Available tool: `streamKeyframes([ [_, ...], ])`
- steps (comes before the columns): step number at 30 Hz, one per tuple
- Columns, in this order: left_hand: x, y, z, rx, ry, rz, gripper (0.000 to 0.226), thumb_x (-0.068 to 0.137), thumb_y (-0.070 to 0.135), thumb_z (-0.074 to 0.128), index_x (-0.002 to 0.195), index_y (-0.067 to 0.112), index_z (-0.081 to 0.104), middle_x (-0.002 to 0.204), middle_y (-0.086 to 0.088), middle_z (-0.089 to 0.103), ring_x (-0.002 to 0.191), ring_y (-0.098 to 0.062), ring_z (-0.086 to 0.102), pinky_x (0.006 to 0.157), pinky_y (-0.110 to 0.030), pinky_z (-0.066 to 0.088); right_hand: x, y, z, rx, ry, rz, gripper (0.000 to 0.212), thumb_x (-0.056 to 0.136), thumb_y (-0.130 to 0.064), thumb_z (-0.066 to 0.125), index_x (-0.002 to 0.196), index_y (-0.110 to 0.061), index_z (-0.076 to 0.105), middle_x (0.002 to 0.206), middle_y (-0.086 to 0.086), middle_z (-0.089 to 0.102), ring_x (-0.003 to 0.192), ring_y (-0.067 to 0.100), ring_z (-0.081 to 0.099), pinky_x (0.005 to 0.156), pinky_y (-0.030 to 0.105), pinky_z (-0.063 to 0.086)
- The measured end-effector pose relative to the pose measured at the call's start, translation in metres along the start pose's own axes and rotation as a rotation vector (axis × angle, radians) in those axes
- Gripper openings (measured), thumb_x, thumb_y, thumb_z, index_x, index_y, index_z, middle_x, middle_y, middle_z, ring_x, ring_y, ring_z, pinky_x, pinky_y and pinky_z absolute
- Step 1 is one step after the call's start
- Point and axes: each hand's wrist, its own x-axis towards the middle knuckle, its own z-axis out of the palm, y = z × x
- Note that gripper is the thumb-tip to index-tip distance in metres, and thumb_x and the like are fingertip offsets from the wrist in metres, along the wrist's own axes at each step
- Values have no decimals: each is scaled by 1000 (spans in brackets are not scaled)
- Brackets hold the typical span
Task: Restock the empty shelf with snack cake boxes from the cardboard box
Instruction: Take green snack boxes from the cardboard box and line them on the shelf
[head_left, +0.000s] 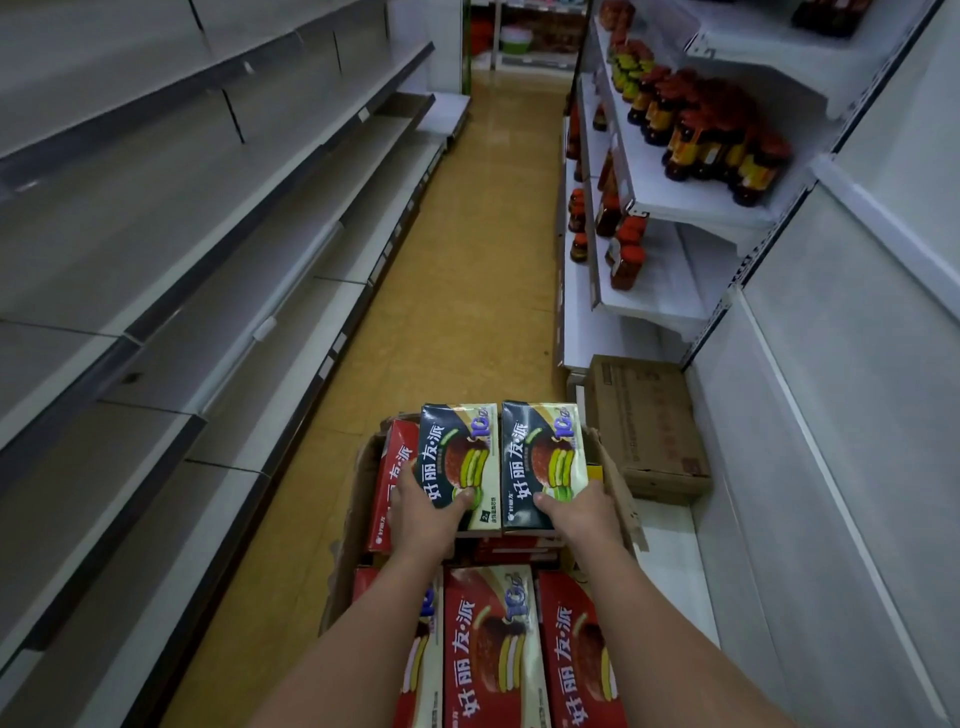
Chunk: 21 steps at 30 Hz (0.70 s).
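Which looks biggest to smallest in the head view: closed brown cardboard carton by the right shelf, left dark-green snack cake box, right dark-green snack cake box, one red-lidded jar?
1. Closed brown cardboard carton.
2. Left dark-green snack cake box and right dark-green snack cake box: alike, not ranked.
3. Red-lidded jar, though farther from the camera, so unsure.

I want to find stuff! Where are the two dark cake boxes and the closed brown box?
left dark cake box (460, 457): head view, front face.
right dark cake box (543, 457): head view, front face.
closed brown box (644, 415): head view, top panel.
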Motion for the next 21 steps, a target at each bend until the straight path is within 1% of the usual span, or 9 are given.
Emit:
streamKeyframes([
  [3, 0, -3, -4, -19, 5, -28, 94, 74, 35, 79, 147, 20, 23, 140, -7, 47, 126, -29, 47, 102, -49, 43, 9, 6, 3, 61, -21, 30, 76, 58, -46, 82, 117, -13, 48, 116, 9, 57, 103, 32, 58, 89, 49, 51],
  [6, -9, -2, -9, -12, 11, -51, 64, 80, 33, 74, 134, 16, 43, 123, -4, 61, 103, -21, 59, 84, -34, 48, 20, 15, 6, 160, -28, 28, 77, 47, -43, 86, 109, -14, 50, 109, 8, 61, 95, 30, 62, 84, 47, 53],
  [8, -16, 1, -14, -18, 43, -45, 44, 86, 32, 68, 123, 13, 51, 114, -4, 63, 92, -19, 58, 76, -30, 46, 1, 7, -1, 218, -16, 15, 63, 62, -39, 84, 103, -7, 49, 103, 6, 60, 90, 26, 60, 82, 39, 52],
  [10, -24, 3, -20, -45, 64, -46, 35, 92, 32, 60, 119, 12, 51, 113, -6, 62, 95, -23, 60, 76, -32, 48, -7, 5, -6, 287, 6, 3, 40, 83, -33, 70, 100, -7, 46, 95, 7, 55, 84, 25, 53, 73, 31, 44],
  [11, -28, 2, -24, -58, 63, -41, 31, 94, 31, 57, 117, 12, 49, 112, -7, 62, 94, -23, 60, 73, -31, 48, -9, 5, -7, 321, 13, -11, 35, 88, -34, 65, 101, -6, 48, 92, 7, 55, 81, 24, 53, 67, 30, 42],
  [14, -38, -1, -34, -54, 57, 9, 23, 96, 31, 53, 111, 14, 49, 106, -7, 64, 85, -20, 60, 58, -26, 42, -25, 1, -11, 425, 15, -34, 37, 90, -38, 60, 106, -4, 55, 91, 8, 62, 79, 22, 61, 62, 30, 48],
  [18, -52, 0, -52, -34, 74, -15, 20, 95, 37, 53, 106, 21, 46, 101, -5, 66, 80, -21, 66, 61, -32, 53, -51, -7, -30, 516, 1, -39, 33, 92, -35, 59, 106, -5, 59, 91, 9, 66, 70, 17, 59, 52, 26, 39],
  [20, -62, 4, -60, -48, 99, -37, 21, 95, 38, 52, 106, 21, 45, 101, -5, 66, 79, -22, 66, 66, -37, 55, -67, -15, -38, 598, -74, -42, 26, 94, -28, 57, 107, -5, 60, 95, 10, 65, 76, 20, 59, 59, 30, 46],
  [21, -68, 7, -64, -53, 111, -43, 25, 96, 39, 51, 110, 19, 47, 101, -4, 64, 80, -22, 64, 68, -36, 54, -74, -19, -40, 644, -133, -37, 22, 95, -25, 56, 107, -7, 60, 99, 10, 63, 84, 23, 59, 71, 35, 50],
])
